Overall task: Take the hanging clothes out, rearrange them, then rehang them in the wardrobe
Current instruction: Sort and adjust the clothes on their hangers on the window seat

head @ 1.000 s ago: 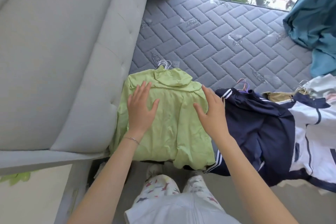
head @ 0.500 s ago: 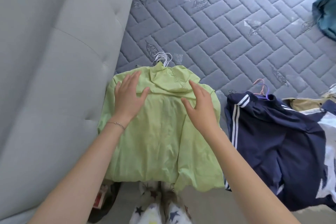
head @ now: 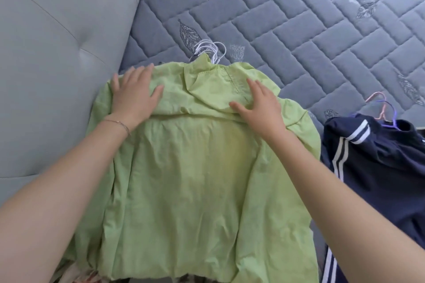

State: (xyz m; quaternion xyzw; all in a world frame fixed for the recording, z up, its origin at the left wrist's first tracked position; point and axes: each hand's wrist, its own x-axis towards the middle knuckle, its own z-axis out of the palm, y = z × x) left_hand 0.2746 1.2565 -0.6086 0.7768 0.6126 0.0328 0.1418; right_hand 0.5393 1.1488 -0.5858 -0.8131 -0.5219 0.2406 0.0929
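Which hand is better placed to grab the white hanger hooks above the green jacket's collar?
Probably the right hand: it lies flat on the light green jacket nearer the white wire hanger hooks; the left hand rests further aside.

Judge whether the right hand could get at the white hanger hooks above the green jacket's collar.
Probably yes: the right hand lies flat on the green jacket, and the white hanger hooks lie uncovered just beyond the collar.

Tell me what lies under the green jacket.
White hanger hooks poke out above the green jacket, over the quilted mattress. Patterned fabric peeks below its hem; anything else beneath is covered.
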